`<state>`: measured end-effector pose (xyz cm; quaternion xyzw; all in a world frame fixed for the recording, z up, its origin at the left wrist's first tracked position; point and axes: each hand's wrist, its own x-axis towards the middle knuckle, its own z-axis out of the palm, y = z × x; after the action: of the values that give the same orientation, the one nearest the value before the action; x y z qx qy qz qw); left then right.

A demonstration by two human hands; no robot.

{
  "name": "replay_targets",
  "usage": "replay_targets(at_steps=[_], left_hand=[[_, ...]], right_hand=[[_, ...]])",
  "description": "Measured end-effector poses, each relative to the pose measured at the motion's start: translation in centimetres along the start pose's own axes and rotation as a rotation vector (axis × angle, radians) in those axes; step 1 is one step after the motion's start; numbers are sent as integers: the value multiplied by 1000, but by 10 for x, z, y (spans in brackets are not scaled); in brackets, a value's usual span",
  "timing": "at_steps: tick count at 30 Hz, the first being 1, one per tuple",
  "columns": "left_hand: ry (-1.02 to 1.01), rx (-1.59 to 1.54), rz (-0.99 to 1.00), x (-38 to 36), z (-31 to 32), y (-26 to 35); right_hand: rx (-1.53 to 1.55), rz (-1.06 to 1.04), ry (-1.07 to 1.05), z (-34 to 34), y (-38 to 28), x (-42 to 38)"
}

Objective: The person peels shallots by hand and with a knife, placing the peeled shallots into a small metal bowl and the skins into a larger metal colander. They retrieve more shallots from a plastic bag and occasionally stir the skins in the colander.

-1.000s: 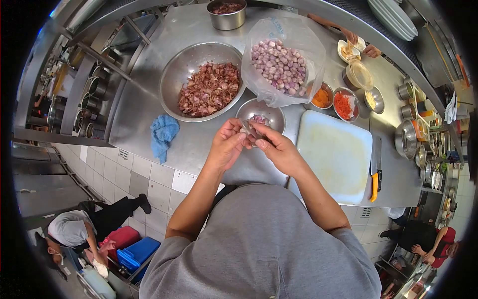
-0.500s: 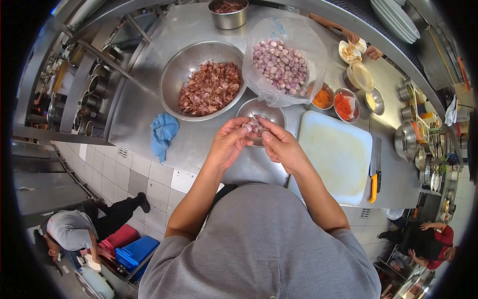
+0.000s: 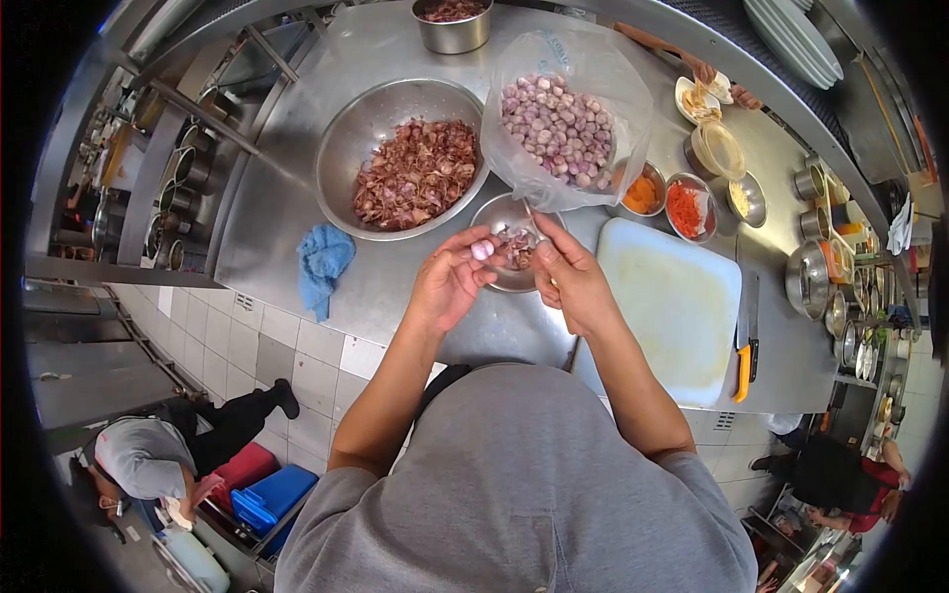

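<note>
Can't really tell what the right hand [image 3: 571,279] is pinching, looks like a thin blade but it's tiny. The small bowl [image 3: 500,215] in the middle of the frame is half covered by both hands. Top edge cuts off the steel pot [image 3: 452,35]. The plates [image 3: 791,35] at upper right run out of frame too.

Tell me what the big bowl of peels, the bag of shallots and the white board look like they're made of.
Large round bowl of reddish peels: apparently stainless steel, grey with dull reflections. Bag of peeled shallots: thin clear plastic, see-through and crinkled. White rectangular cutting board: probably plastic, matte and faintly stained.
</note>
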<state>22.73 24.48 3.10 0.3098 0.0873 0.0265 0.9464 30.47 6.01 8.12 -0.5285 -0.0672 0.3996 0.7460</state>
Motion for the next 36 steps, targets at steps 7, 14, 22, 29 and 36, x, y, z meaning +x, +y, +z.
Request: replay_targets(at_steps=[7, 14, 22, 29, 36], left_hand=[[118, -31, 125, 19, -11, 10], [106, 758, 645, 135, 46, 24], [-51, 1106, 494, 51, 12, -6], [157, 1342, 449, 59, -38, 45], [-186, 1944, 7, 116, -138, 154]], right_hand=[[41, 241, 58, -22, 27, 17], [166, 305, 20, -28, 28, 23], [336, 142, -96, -29, 19, 11], [237, 163, -192, -12, 15, 4], [122, 205, -10, -7, 20, 4]])
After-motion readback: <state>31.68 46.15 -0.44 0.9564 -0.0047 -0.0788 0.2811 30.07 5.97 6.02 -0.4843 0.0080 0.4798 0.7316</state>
